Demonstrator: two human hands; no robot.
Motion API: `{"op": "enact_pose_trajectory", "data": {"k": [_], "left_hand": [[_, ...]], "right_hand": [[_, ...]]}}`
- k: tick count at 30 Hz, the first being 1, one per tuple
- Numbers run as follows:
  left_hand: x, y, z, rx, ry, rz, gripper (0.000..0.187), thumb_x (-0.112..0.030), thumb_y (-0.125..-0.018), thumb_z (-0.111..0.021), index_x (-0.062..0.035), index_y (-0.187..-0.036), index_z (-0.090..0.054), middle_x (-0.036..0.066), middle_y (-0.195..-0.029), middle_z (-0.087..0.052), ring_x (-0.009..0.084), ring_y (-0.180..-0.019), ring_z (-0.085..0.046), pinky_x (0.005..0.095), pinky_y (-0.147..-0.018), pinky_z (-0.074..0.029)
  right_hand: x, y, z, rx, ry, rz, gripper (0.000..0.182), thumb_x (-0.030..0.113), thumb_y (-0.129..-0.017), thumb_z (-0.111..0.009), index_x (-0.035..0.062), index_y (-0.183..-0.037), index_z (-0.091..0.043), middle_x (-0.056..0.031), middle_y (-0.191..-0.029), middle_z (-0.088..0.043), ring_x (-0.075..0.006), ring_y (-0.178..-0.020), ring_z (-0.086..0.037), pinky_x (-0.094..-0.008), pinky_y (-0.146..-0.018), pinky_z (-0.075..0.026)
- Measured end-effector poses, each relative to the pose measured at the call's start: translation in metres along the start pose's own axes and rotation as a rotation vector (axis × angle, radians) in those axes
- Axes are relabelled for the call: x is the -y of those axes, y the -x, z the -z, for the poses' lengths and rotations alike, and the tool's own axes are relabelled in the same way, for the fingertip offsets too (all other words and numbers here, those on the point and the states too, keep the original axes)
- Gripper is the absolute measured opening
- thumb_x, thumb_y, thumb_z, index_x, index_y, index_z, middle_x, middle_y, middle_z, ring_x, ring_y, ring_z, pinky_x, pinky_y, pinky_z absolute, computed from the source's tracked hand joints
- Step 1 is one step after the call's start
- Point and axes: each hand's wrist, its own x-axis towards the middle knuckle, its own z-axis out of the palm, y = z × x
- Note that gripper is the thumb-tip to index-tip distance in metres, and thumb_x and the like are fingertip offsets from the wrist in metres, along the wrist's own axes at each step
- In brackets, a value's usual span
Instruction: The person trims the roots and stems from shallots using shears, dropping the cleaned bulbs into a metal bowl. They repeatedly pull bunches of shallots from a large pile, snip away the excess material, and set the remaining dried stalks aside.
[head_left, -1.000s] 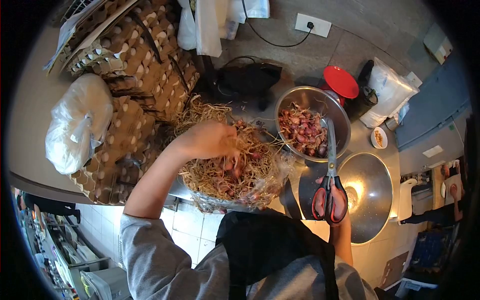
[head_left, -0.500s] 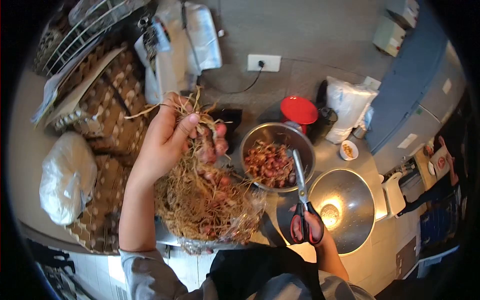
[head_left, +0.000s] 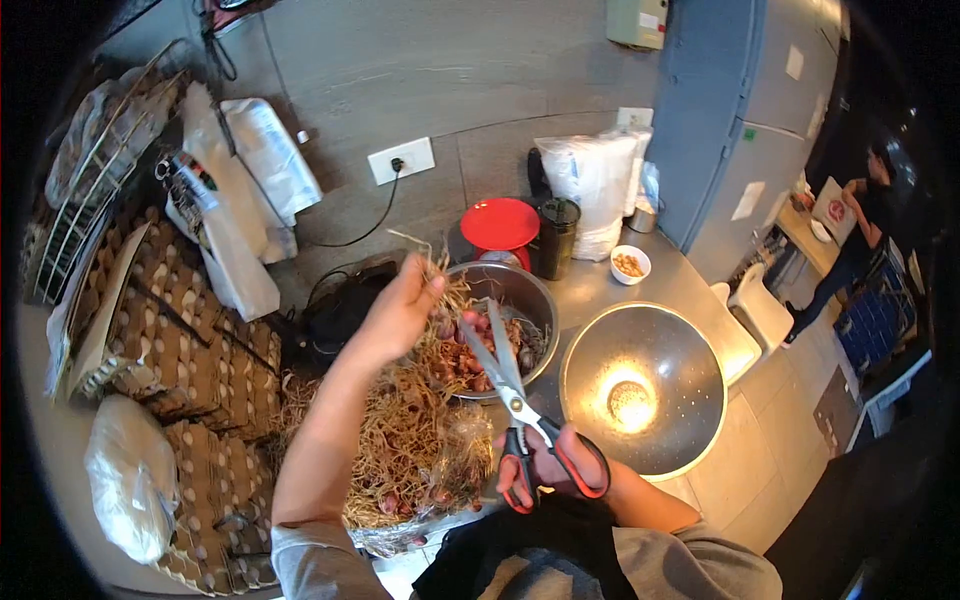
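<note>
Dry, straw-like stalks (head_left: 452,292) of a shallot bunch are pinched in my left hand (head_left: 400,312), and reddish bulbs hang below it. My right hand (head_left: 550,465) grips scissors (head_left: 514,402) with black and red handles, fingers through the loops. The blades are spread and point up toward the hanging bulbs, overlapping the bowl in this view. Behind them stands a steel bowl (head_left: 545,300) holding loose shallots (head_left: 475,362). Under my left forearm lies a large heap of dry stalks and shallots (head_left: 400,440) on clear plastic.
An empty steel basin (head_left: 690,335) stands at the right. Behind are a red-topped scale (head_left: 500,224), a dark canister (head_left: 558,240) and a small white bowl (head_left: 630,265). Stacked egg trays (head_left: 190,330) fill the left. A person (head_left: 865,225) stands far right.
The scissors have moved up beside the bunch and their blades have opened. My left hand has carried the bunch right, toward the bowl. The camera view has shifted to the right.
</note>
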Motion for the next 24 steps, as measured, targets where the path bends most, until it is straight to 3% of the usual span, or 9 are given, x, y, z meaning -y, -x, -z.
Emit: {"op": "enact_pose_trajectory", "data": {"k": [1,5,8,9,12,14,18,21,24], "left_hand": [[0.015,-0.007,-0.010,-0.022,-0.034,-0.089,0.023,-0.025,-0.094,-0.046,-0.0036,-0.101,-0.040,0.013,-0.078,-0.055,0.0228,-0.071,-0.055,0.0346,-0.068,-0.044],[0.043,-0.018,-0.034,0.000,-0.065,-0.178,0.024,-0.025,-0.093,-0.047,-0.0035,-0.101,-0.040,0.015,-0.082,-0.056,0.0265,-0.076,-0.057,0.0367,-0.070,-0.043],[0.035,-0.012,-0.044,0.096,0.040,-0.056,0.023,-0.024,-0.093,-0.047,-0.0030,-0.101,-0.041,0.015,-0.084,-0.056,0.0274,-0.079,-0.056,0.0365,-0.072,-0.042],[0.041,-0.014,-0.049,0.058,-0.021,-0.181,0.022,-0.023,-0.093,-0.047,-0.0024,-0.100,-0.042,0.014,-0.085,-0.056,0.0261,-0.080,-0.055,0.0357,-0.072,-0.042],[0.049,-0.015,-0.055,0.040,-0.017,-0.298,0.021,-0.021,-0.093,-0.047,-0.0022,-0.099,-0.042,0.013,-0.085,-0.056,0.0253,-0.079,-0.054,0.0357,-0.073,-0.042],[0.055,-0.018,-0.056,0.058,0.026,-0.262,0.020,-0.021,-0.093,-0.046,-0.0021,-0.098,-0.043,0.013,-0.085,-0.056,0.0258,-0.080,-0.054,0.0363,-0.073,-0.042],[0.056,-0.018,-0.056,0.115,0.035,-0.190,0.021,-0.020,-0.093,-0.046,-0.0009,-0.100,-0.043,0.015,-0.089,-0.055,0.0289,-0.084,-0.054,0.0364,-0.077,-0.041],[0.062,-0.019,-0.056,0.094,-0.061,-0.220,0.023,-0.021,-0.093,-0.046,0.0006,-0.103,-0.044,0.017,-0.094,-0.054,0.0306,-0.089,-0.053,0.0352,-0.080,-0.041],[0.080,-0.027,-0.061,-0.028,-0.003,-0.319,0.023,-0.020,-0.093,-0.046,0.0014,-0.100,-0.045,0.018,-0.095,-0.053,0.0312,-0.091,-0.053,0.0345,-0.080,-0.040]], "right_hand": [[-0.005,-0.003,0.002,-0.030,-0.036,-0.016,0.084,0.074,-0.079,-0.023,0.0067,-0.129,-0.028,-0.0127,-0.099,-0.057,-0.0186,-0.073,-0.055,-0.0309,-0.065,-0.044],[-0.013,-0.017,0.017,-0.126,-0.106,-0.053,0.081,0.074,-0.080,-0.020,0.0072,-0.125,-0.034,-0.0141,-0.096,-0.059,-0.0220,-0.069,-0.056,-0.0325,-0.066,-0.044],[-0.019,-0.028,0.029,-0.177,-0.142,-0.040,0.079,0.073,-0.081,-0.018,0.0099,-0.124,-0.036,-0.0137,-0.095,-0.060,-0.0234,-0.068,-0.057,-0.0334,-0.067,-0.044],[-0.018,-0.031,0.032,-0.185,-0.133,-0.035,0.078,0.074,-0.081,-0.019,0.0107,-0.124,-0.036,-0.0133,-0.096,-0.060,-0.0232,-0.069,-0.057,-0.0333,-0.067,-0.044],[-0.010,-0.041,0.037,-0.233,-0.103,-0.048,0.073,0.074,-0.081,-0.021,0.0141,-0.120,-0.039,-0.0113,-0.096,-0.061,-0.0209,-0.073,-0.059,-0.0328,-0.065,-0.043],[-0.001,-0.045,0.028,-0.352,-0.086,-0.092,0.069,0.072,-0.082,-0.022,0.0140,-0.114,-0.043,-0.0112,-0.092,-0.061,-0.0199,-0.072,-0.060,-0.0325,-0.061,-0.043],[0.000,-0.052,0.028,-0.367,-0.107,-0.110,0.067,0.071,-0.083,-0.027,0.0134,-0.111,-0.044,-0.0106,-0.089,-0.060,-0.0196,-0.071,-0.059,-0.0350,-0.063,-0.045],[-0.005,-0.056,0.030,-0.426,-0.146,-0.059,0.063,0.069,-0.083,-0.033,0.0118,-0.106,-0.046,-0.0075,-0.076,-0.058,-0.0175,-0.059,-0.056,-0.0325,-0.054,-0.045],[-0.014,-0.058,0.029,-0.473,-0.127,0.027,0.059,0.066,-0.083,-0.039,0.0087,-0.091,-0.049,-0.0044,-0.062,-0.052,-0.0156,-0.045,-0.050,-0.0290,-0.043,-0.041]]}}
